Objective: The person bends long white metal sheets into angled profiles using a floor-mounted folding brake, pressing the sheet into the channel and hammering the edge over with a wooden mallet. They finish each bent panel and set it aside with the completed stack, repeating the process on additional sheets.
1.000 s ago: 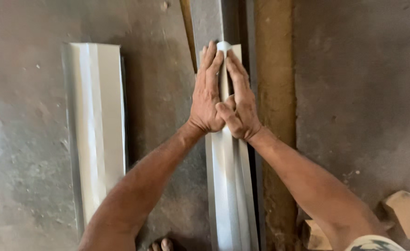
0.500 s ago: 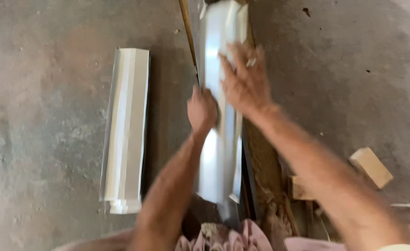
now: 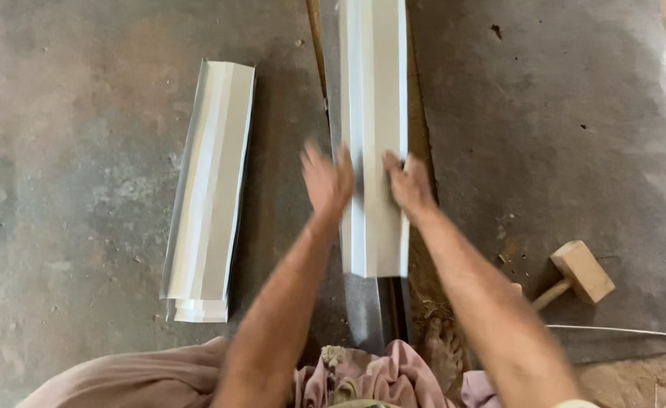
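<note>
Fingers of both hands are gripping the long edges of the folded sheet (image 3: 374, 136), one hand on each side. Against the two earlier views, the hands have separated: they were pressed together flat on top of the sheet, and they are now sitting apart at its flanks, which suggests pressing has given way to shifting or lifting the piece. The sheet is lying lengthwise on a dark steel rail (image 3: 374, 313), its near end overhanging the rail's exposed part.

The left hand (image 3: 327, 180) is blurring with motion, so its fingers are probably curling on the left edge, though contact cannot be confirmed. The right hand (image 3: 408, 185) is closing on the right edge, knuckles up. Both forearms are extending forward, roughly parallel.

A stack of similar folded sheets (image 3: 208, 189) is lying well apart to the left on the concrete floor (image 3: 83, 113). A wooden mallet (image 3: 578, 273) is resting to the right.
</note>
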Available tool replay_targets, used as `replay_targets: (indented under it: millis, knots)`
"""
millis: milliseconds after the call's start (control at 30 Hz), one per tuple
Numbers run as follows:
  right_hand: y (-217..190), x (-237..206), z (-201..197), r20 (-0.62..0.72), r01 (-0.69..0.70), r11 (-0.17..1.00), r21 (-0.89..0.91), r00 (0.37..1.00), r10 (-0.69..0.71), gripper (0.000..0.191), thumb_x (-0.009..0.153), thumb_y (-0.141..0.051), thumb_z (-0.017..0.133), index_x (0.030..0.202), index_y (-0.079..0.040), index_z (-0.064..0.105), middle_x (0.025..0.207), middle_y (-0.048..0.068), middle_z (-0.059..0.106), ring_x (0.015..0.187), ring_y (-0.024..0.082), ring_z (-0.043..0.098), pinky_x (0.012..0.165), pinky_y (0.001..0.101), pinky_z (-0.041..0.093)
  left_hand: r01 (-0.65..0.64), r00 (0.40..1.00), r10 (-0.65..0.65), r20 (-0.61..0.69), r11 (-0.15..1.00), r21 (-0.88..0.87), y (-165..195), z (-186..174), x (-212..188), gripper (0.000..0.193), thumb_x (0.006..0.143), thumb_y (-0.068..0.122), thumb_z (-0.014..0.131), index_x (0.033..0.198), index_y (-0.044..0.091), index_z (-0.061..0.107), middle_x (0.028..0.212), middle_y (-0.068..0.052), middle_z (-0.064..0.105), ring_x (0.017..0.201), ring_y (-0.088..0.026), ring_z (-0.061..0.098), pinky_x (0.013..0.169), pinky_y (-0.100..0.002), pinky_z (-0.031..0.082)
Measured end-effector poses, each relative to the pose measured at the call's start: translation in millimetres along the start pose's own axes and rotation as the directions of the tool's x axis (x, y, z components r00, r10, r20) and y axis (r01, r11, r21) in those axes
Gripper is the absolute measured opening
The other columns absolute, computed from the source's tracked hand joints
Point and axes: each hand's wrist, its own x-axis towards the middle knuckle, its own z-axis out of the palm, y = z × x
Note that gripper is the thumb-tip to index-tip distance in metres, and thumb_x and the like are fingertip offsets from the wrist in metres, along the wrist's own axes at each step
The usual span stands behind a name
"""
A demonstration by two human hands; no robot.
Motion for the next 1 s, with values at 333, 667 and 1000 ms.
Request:
replay_targets:
  millis: [333,667,1000]
  knots:
    - [68.8,40.3,32.7,-0.021,0.012,0.999,0.04,1.0,-0.012,0.052,0.104,-0.046,0.063,0.093,0.005,0.061,0.08,0.01,0.06,0.075,0.019,0.053,0.065,0.0389,0.048,0.434,0.885,-0.414,0.214,0.899,-0.057,-63.4,58.8,-35.5,0.048,0.103,0.048,0.043,0.118,0.006,0.062,0.115,-0.031,0.069,0.112,-0.054,0.061,0.096,-0.059,0.048]
    - [48.0,36.2,35.4,0.232,0.506,0.249,-0.826,0.707,-0.668,0.079,0.108,-0.065,0.061,0.158,-0.009,0.037,0.156,0.019,0.039,0.145,0.041,0.038,0.12,0.0655,0.023,0.279,0.946,-0.257,0.195,0.956,-0.094,-99.7,101.5,-9.9,0.038,0.101,0.039,0.05,0.111,0.004,0.056,0.108,-0.031,0.071,0.106,-0.055,0.063,0.086,-0.059,0.05]
    - [67.2,23.3,36.7,0.297,0.566,0.368,-0.738,0.762,-0.576,0.062,0.118,-0.048,0.05,0.163,-0.007,0.038,0.168,0.021,0.027,0.153,0.042,0.034,0.127,0.0652,0.015,0.19,0.979,-0.173,0.111,0.967,-0.17,-125.7,115.2,-25.9,0.038,0.103,0.042,0.055,0.101,0.004,0.059,0.094,-0.016,0.072,0.083,-0.031,0.065,0.079,-0.043,0.055]
